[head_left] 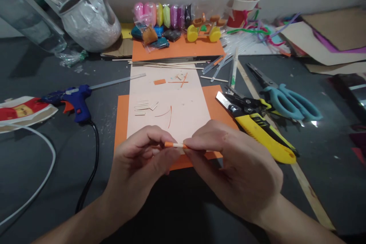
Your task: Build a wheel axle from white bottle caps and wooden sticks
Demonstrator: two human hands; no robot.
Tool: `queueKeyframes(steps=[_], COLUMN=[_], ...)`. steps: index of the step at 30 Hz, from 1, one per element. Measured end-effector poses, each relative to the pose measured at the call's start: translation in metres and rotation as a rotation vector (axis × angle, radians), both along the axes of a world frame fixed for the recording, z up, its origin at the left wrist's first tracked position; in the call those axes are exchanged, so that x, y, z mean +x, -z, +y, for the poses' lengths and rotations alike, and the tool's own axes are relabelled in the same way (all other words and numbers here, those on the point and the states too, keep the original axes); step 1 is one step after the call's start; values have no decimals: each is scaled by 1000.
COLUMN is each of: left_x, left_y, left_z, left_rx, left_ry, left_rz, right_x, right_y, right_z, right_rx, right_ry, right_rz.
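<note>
Between my two hands lies a short wooden stick (178, 145) with orange wrapping near both ends, held level above the white paper (183, 114). My left hand (145, 160) pinches its left end between thumb and fingers. The right end sits in the thumb-and-forefinger pinch of my right hand (237, 164). On the paper beyond are several short cut sticks (141, 107), thin curved orange strips (170, 116), a small orange rectangle (159, 82) and crossed orange strips (182, 81).
A blue glue gun (77, 99) lies left, its black cord trailing forward. At right are a yellow utility knife (265, 137), pliers (247, 103) and blue-handled scissors (291, 101). Behind stand a metal kettle (90, 21), coloured clay packets (160, 15) and a paper cup (243, 9).
</note>
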State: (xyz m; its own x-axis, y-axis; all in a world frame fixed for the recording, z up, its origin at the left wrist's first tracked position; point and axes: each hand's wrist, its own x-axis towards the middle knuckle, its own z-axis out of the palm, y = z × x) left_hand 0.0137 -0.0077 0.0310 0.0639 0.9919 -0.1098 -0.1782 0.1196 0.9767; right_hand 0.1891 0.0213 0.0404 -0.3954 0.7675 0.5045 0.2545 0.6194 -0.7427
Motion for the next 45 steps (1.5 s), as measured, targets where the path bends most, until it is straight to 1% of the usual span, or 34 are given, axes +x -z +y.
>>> queueKeyframes(steps=[3, 7, 13, 16, 22, 26, 28, 31, 33, 36, 39, 41, 45], left_x=[-1, -1, -3, -4, -6, -6, -5, -3, -2, -1, 1, 2, 0], left_y=[-2, -3, -5, -5, -4, -3, -1, 4, 6, 7, 5, 6, 10], left_z=[0, 1, 0, -1, -4, -1, 0, 2, 2, 1, 0, -1, -3], left_rx=[52, 153, 241, 260, 256, 284, 248, 142, 99, 81, 42, 46, 128], left_ry=[-32, -42, -4, 9, 51, 59, 70, 59, 27, 1, -4, 10, 69], left_rz=[112, 253, 387, 412, 386, 440, 464, 429, 392, 366, 351, 355, 435], right_x=[-1, -2, -1, 0, 1, -1, 0, 2, 4, 5, 5, 5, 7], right_y=[0, 0, -2, -1, 1, 0, -1, -6, -10, -14, -13, -12, -12], right_z=[-1, -1, -2, -2, -1, -1, -1, 1, 4, 6, 4, 2, 1], right_rx=[3, -5, -27, -47, -90, -63, -33, 22, 30, 17, 65, 91, 83], right_ry=[8, 4, 4, 2, -14, -22, -7, 11, 2, -25, 10, 32, 13], right_rz=[-5, -6, 18, 27, 27, 27, 30, 8, -50, -160, -111, -67, -75])
